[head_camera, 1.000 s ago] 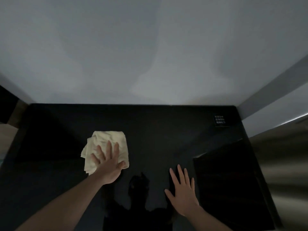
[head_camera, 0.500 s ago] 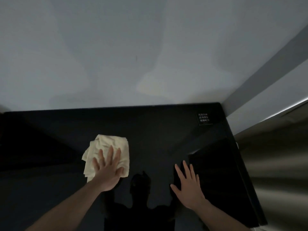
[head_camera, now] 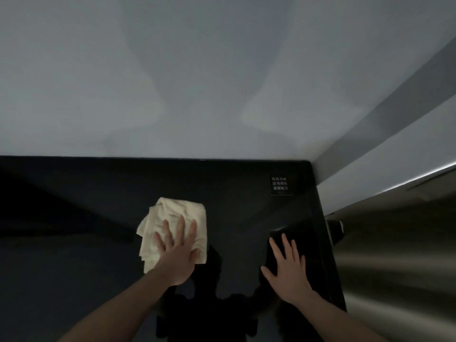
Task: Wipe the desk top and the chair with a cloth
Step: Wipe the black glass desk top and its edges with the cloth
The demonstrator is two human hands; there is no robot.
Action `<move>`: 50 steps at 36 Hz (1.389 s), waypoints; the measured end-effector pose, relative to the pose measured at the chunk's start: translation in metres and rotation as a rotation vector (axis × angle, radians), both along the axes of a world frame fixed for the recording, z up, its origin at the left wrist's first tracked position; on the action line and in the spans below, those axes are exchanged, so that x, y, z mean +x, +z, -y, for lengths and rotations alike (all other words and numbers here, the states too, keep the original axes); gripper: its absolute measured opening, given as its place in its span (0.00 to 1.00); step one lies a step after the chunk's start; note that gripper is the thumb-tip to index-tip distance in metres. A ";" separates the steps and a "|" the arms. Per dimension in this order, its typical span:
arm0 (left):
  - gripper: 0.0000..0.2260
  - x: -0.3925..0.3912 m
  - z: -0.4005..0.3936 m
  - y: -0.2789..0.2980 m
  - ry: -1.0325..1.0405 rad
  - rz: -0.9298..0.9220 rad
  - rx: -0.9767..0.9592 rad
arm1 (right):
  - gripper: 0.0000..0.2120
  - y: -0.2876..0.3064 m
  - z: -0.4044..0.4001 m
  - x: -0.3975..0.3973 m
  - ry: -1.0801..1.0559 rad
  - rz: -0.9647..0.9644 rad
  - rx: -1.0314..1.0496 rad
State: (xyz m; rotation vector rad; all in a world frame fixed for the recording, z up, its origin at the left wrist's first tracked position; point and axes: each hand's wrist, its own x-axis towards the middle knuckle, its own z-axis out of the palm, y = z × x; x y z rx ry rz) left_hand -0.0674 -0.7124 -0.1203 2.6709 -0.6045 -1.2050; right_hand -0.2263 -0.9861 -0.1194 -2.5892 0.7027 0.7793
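A crumpled cream cloth (head_camera: 172, 213) lies on the glossy black desk top (head_camera: 74, 243), a little left of centre. My left hand (head_camera: 176, 250) presses flat on the cloth's near part, fingers spread and pointing away from me. My right hand (head_camera: 287, 267) rests flat on the bare desk surface to the right, fingers apart, holding nothing. No chair is in view.
A pale wall (head_camera: 222, 82) rises directly behind the desk's far edge. A small black label with white text (head_camera: 280, 185) sits at the desk's far right corner. A brushed-metal surface (head_camera: 399, 255) borders the desk on the right.
My left hand and the cloth have slid to the right across the desk. The view has also swung left, so the desk's right edge sits nearer the centre.
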 end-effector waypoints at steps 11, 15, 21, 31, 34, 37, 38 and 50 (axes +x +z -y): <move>0.33 -0.037 0.153 -0.007 -0.035 0.002 -0.082 | 0.40 0.003 0.122 -0.030 -0.069 0.038 -0.012; 0.33 -0.049 0.202 -0.013 -0.090 0.029 -0.097 | 0.40 0.000 0.150 -0.044 -0.141 0.087 0.142; 0.34 -0.069 0.269 -0.017 -0.189 0.075 -0.129 | 0.34 -0.015 0.176 -0.056 -0.380 0.189 0.376; 0.34 -0.089 0.352 -0.016 -0.405 0.065 -0.194 | 0.34 -0.022 0.213 -0.073 -0.485 0.289 0.352; 0.33 -0.076 0.349 -0.010 -0.473 0.061 -0.229 | 0.33 -0.014 0.212 -0.065 -0.467 0.298 0.279; 0.33 -0.058 0.326 -0.001 -0.459 0.070 -0.315 | 0.32 0.001 0.203 -0.048 -0.393 0.372 0.231; 0.33 -0.052 0.313 0.001 -0.411 0.094 -0.370 | 0.34 0.005 0.200 -0.039 -0.343 0.376 0.233; 0.47 0.016 0.014 -0.002 0.153 0.155 0.141 | 0.54 -0.013 0.155 0.058 -0.291 0.099 0.078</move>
